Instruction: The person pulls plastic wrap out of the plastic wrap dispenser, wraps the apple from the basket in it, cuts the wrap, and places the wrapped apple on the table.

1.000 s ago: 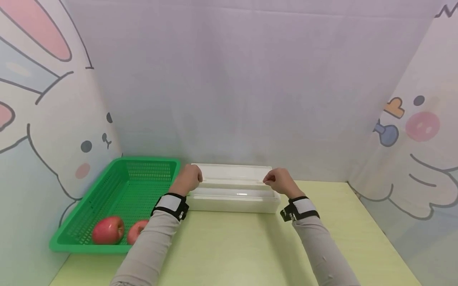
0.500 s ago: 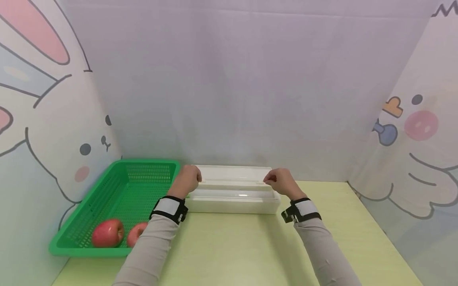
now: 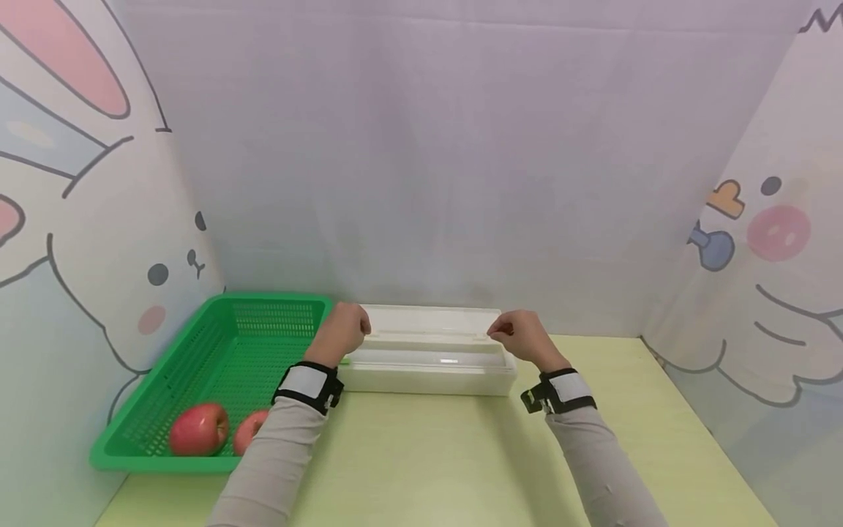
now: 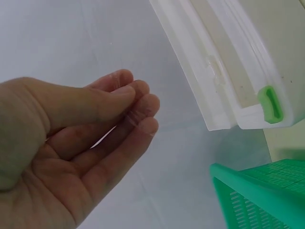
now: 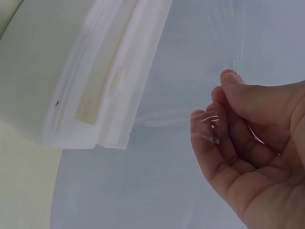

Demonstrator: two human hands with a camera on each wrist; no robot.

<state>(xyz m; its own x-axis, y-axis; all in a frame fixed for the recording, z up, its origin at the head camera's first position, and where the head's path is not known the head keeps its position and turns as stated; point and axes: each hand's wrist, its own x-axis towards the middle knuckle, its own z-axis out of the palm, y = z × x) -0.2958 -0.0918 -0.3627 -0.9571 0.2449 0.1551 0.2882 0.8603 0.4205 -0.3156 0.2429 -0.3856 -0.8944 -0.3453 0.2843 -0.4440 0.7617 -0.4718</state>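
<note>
A long white cling film dispenser [image 3: 428,380] stands at the back of the table with its lid [image 3: 431,318] raised. Over its left end, my left hand [image 3: 343,333] pinches an edge of clear cling film [image 4: 139,110] between thumb and curled fingers. My right hand [image 3: 523,338] does the same at the right end, the thumb pressed on the index finger. In the right wrist view the clear film [image 5: 212,126] clings to the fingertips and stretches towards the box. A green slider [image 4: 270,106] sits at the left end of the dispenser.
To the left stands a green plastic basket [image 3: 165,462] holding a red apple [image 3: 199,429] and another apple [image 3: 249,432], partly behind the left sleeve. A pale curtain [image 3: 435,161] hangs right behind the dispenser. Cartoon-printed walls [image 3: 784,315] flank the yellow-green table [image 3: 415,461].
Both hands keep their pinch on the film and have drawn very slightly apart. The dispenser, basket and apples have stayed in place.
</note>
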